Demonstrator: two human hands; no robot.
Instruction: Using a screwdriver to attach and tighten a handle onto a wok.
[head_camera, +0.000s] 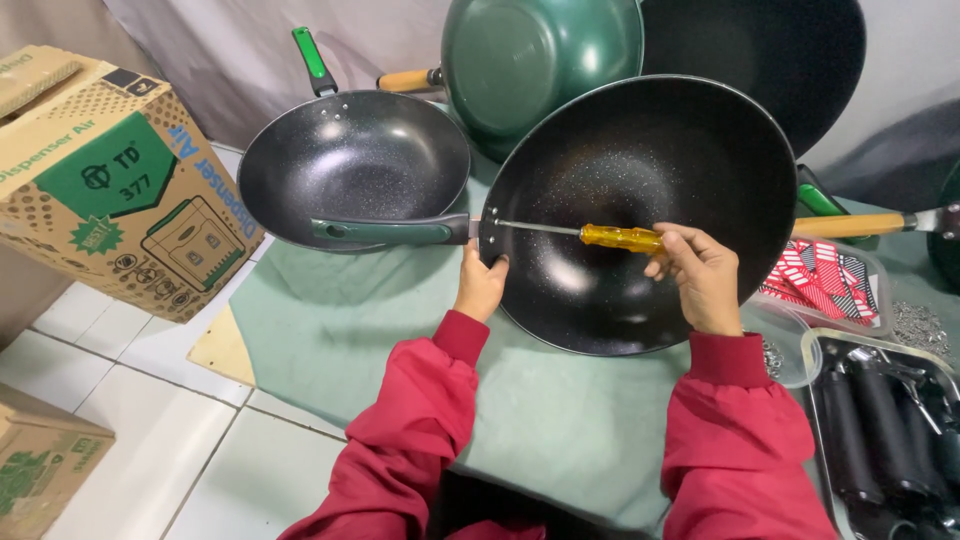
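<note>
Black and speckled, the large wok is standing tilted on the green cloth, with the left hand gripping its rim beside the green handle. The right hand is closing around an amber-handled screwdriver, its tip pressing inside the wok near that handle. A smaller dark pan is lying just left of the wok.

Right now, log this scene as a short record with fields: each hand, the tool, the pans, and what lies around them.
left hand: grips the rim of the black wok beside its green handle
right hand: holds the screwdriver by its yellow grip
screwdriver: lies across the wok's inside, tip at the rim where the handle joins
other pans: small wok to the left; green pan behind
surface: green cloth
around: cardboard box at left; tray of black handles at right
</note>
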